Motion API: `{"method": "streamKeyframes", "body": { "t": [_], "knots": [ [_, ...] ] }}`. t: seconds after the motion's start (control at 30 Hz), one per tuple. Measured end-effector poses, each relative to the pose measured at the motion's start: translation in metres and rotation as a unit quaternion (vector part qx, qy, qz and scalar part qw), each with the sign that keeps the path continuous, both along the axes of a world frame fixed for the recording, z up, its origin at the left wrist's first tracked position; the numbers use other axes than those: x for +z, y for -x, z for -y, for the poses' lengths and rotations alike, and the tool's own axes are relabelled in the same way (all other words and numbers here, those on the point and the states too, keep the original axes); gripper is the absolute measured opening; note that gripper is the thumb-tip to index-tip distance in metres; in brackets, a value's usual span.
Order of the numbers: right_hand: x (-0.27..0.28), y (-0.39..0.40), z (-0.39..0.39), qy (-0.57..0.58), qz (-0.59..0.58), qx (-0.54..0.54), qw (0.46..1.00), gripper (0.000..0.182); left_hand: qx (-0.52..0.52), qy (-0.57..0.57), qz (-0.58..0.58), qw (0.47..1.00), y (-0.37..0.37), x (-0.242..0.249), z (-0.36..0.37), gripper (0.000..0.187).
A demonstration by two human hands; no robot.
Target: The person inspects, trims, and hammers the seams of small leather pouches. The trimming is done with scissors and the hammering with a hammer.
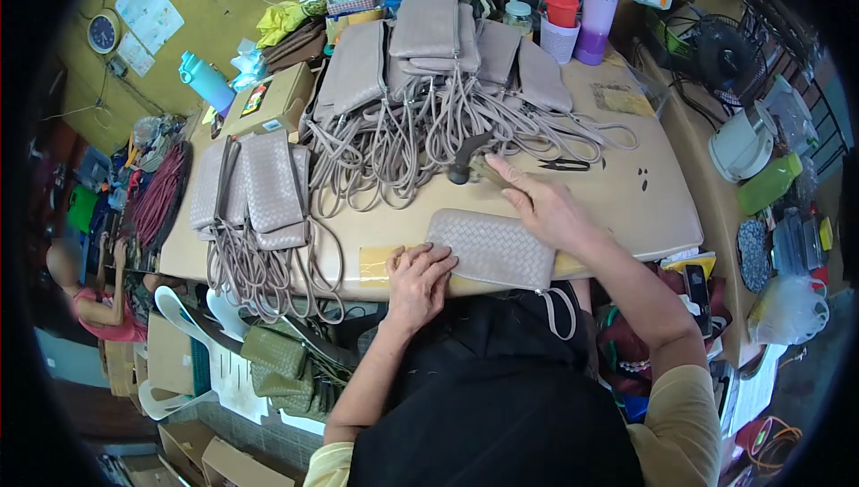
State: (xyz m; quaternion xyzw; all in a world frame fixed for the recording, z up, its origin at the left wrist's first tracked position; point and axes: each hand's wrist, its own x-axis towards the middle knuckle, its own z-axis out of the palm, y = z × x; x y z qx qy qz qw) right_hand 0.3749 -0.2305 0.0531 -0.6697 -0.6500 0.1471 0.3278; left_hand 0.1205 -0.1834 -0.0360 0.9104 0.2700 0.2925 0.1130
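A grey woven leather pouch (497,250) with a wrist strap lies flat at the table's near edge. My left hand (418,283) is closed at its left end, the bent fingers pressed together on the edge. My right hand (546,205) grips a hammer (462,165) by its handle, with the dark head beyond the pouch's far edge and apart from the leather. Under the pouch and my left fingers runs a yellowish strip (376,265). Black thread snips (565,165) lie to the right of the hammer.
Stacked grey pouches (429,30) with looped straps cover the table's back, and another stack (268,178) sits at the left. A purple bottle (597,17) and red cup (562,11) stand behind. Olive woven pieces (276,353) lie on a chair. A seated person (107,312) is far left.
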Motion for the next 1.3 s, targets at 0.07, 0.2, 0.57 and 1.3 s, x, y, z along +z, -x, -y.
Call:
{"method": "streamKeyframes", "body": {
  "t": [0.07,0.2,0.57,1.3],
  "knots": [
    [-0.036,-0.009,0.003,0.019,0.047,0.030,0.998,0.052,-0.020,-0.006,-0.059,0.998,-0.006,0.015,0.008,0.044],
    [0.016,-0.019,0.020,0.108,0.105,0.005,0.989,0.048,-0.146,0.012,-0.100,0.984,-0.037,0.015,0.038,0.054],
    [-0.003,-0.050,0.102,-0.090,-0.031,-0.109,0.989,0.050,-0.103,-0.010,-0.103,0.989,-0.043,0.003,0.035,0.054],
    [-0.008,-0.038,0.111,-0.031,-0.244,-0.140,0.959,0.051,0.077,0.647,0.421,0.631,-0.024,0.020,0.032,0.032]
  ]
}}
